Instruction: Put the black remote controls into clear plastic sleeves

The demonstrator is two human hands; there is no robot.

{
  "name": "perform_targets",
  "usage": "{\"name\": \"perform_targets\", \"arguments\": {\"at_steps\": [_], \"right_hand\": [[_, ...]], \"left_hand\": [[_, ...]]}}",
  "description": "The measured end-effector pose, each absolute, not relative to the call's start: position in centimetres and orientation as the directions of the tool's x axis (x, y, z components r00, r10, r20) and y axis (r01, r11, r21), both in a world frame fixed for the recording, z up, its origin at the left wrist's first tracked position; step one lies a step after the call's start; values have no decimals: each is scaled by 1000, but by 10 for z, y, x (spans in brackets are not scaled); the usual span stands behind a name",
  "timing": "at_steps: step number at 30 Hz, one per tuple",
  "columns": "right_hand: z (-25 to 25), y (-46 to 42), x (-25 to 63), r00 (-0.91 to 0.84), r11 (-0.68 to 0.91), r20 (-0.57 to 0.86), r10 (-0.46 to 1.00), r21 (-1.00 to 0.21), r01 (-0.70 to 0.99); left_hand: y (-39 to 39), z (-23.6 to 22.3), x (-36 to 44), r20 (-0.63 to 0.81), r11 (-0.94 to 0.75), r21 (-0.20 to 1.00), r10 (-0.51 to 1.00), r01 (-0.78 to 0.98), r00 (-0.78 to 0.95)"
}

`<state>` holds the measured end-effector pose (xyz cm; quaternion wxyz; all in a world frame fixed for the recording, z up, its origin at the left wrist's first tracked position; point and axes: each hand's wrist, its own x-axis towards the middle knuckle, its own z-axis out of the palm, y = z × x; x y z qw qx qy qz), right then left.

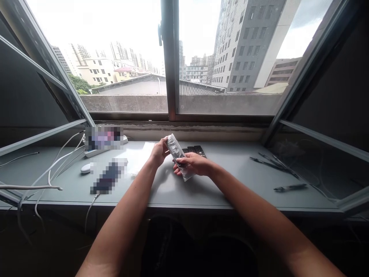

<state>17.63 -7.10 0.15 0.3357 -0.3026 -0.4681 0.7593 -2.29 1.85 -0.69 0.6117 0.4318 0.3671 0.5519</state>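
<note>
Above the table (230,188), a clear plastic packet (174,147) slants between the left hand (158,152), closed on its far end, and the right hand (196,163), clamped around its near part. Black remotes (199,150) lie just beyond.

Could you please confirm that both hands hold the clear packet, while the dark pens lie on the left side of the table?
Not quite: the head view shows the dark pens on the right side of the table. The left hand and right hand do hold the clear packet.
</note>
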Motion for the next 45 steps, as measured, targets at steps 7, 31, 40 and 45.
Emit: {"name": "perform_targets", "arguments": {"at_steps": [7,31,40,45], "right_hand": [[3,-75,175,-617,-324,-138,774,-925,-200],[4,-85,161,-500,-309,-131,856,-905,-292],[10,-88,160,-509,-318,-105,854,-881,-350],[9,-87,158,-516,-336,-110,849,-867,-368]], "left_hand": [[19,-3,-25,20,15,894,997,-448,74],[5,-9,-15,114,7,944,932,-331,344],[-5,-3,-9,152,-21,950,903,-312,401],[-4,-7,-11,166,-75,964,921,-255,352]]}}
